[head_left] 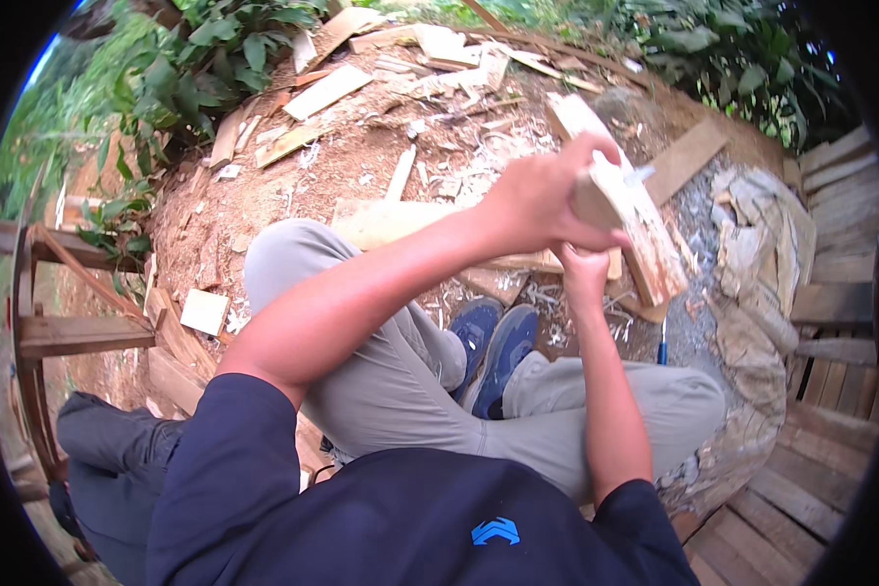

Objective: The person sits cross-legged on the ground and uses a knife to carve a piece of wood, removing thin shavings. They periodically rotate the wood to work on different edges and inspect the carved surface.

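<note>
My left hand [562, 195] reaches across to the right and grips a long, pale wooden block [649, 234], thumb and fingers spread around its side. The block is tilted, one end up and away, the other down toward my right knee. Just below, my right hand [585, 273] is closed, close under the left; what it holds is hidden by the left hand and the wood. A small shiny, pale piece [640, 176] shows at the block's edge, too blurred to name. Below the block's near end stands a blue-handled tool [662, 342], its kind unclear.
I sit with bent legs, grey trousers and blue shoes [503, 356] in front. Wood chips and offcuts [327, 93] litter the dirt ahead. A crumpled sheet [767, 244] and plank boards [830, 371] lie at right. A wooden frame [83, 335] and a dark-clothed leg [117, 449] are at left.
</note>
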### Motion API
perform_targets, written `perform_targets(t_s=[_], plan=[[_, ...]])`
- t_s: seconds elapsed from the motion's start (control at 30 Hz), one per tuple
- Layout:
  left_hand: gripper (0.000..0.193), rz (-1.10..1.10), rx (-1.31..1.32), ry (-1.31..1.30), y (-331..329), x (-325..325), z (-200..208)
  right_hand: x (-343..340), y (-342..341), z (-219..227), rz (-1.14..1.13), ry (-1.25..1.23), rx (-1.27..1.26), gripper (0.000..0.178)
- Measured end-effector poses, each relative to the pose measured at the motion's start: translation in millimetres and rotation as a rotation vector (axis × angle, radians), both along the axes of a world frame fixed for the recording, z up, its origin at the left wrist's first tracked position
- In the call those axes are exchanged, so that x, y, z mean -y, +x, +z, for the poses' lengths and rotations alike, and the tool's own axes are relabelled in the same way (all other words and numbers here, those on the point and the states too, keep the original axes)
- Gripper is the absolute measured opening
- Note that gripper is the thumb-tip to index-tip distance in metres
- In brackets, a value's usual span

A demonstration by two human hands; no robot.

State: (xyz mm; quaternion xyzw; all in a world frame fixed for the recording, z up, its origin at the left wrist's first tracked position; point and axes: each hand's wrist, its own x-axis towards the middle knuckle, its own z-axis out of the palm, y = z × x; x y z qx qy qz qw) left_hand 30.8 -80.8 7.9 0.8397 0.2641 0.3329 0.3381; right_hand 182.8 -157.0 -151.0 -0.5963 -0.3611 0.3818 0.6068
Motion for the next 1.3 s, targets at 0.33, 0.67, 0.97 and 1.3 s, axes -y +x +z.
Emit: perform_targets(t_s=[0.33, 0.67, 0.97, 1.3], plan=[[0.054, -0.165, 0.026, -0.017, -26, 4, 20, 13, -1, 20, -0.025, 0.081, 0.098, 0.039], [0.041, -0.159, -0.004, -0.008, -41, -15, 19, -16, 34, 98, 0.237, -0.553, 0.082, 0.035], [0.05, -0.027, -0.038, 0.055, -65, -45, 34, -44, 77, 219, 0.435, -0.764, 1.126, 0.046], [0.069, 0.366, -0.247, -0.309, -105, -84, 46, -103, 75, 134, 0.534, -0.606, 1.199, 0.044]])
